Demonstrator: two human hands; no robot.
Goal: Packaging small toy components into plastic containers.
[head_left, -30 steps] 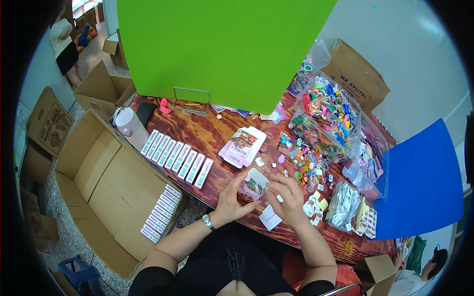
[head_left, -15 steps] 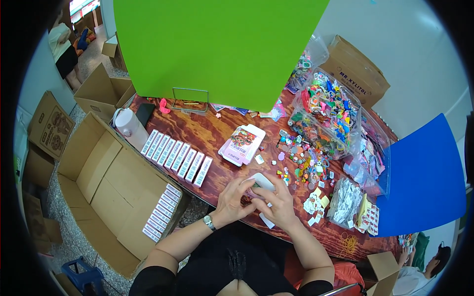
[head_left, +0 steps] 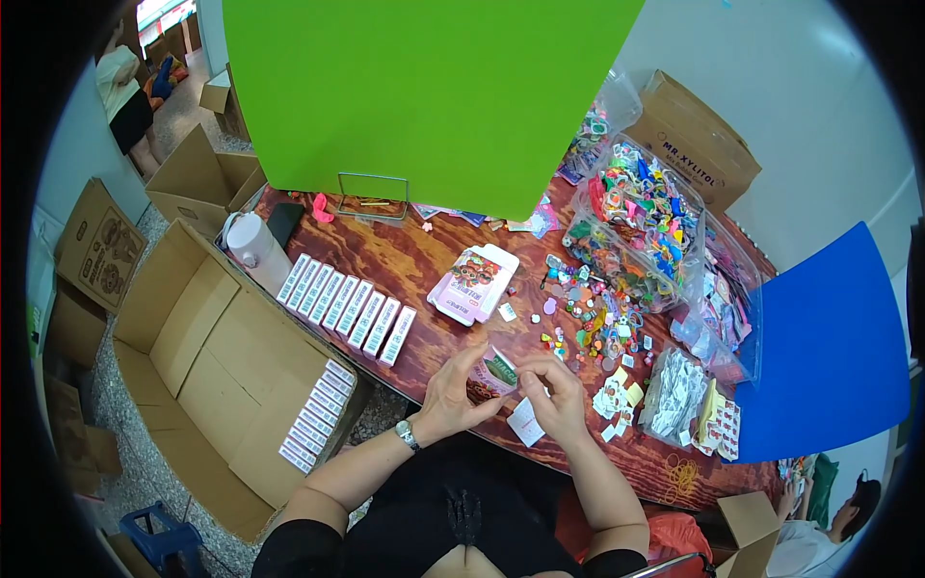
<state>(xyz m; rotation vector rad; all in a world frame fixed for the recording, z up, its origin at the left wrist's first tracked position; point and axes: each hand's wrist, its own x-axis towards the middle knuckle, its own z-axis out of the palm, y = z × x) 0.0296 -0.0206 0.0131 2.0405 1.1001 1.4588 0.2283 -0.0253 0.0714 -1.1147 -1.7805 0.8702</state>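
My left hand (head_left: 451,390) is closed around the side of a small pink carton (head_left: 489,379), held over the table's front edge. A green-and-white piece shows at the carton's upper end. My right hand (head_left: 557,397) has its thumb and forefinger pinched at the carton's right edge. Just below the carton lies a white printed slip (head_left: 526,423). Beyond my hands, a larger pink carton (head_left: 474,284) with a cartoon print and open flaps lies on the wood-patterned table (head_left: 385,250). Loose small charms and trinkets (head_left: 602,323) are scattered to the right.
A row of upright small boxes (head_left: 345,310) stands at left, beside a large open cardboard box (head_left: 193,366) holding more. Trinket-filled plastic bins (head_left: 644,217), a bag of white packets (head_left: 672,400) and a blue board (head_left: 829,356) are at right. A green board (head_left: 414,106) stands behind.
The white flap at the carton's top no longer stands up, and its upper end shows more. My right hand has shifted slightly right and down. More of the white slip is visible.
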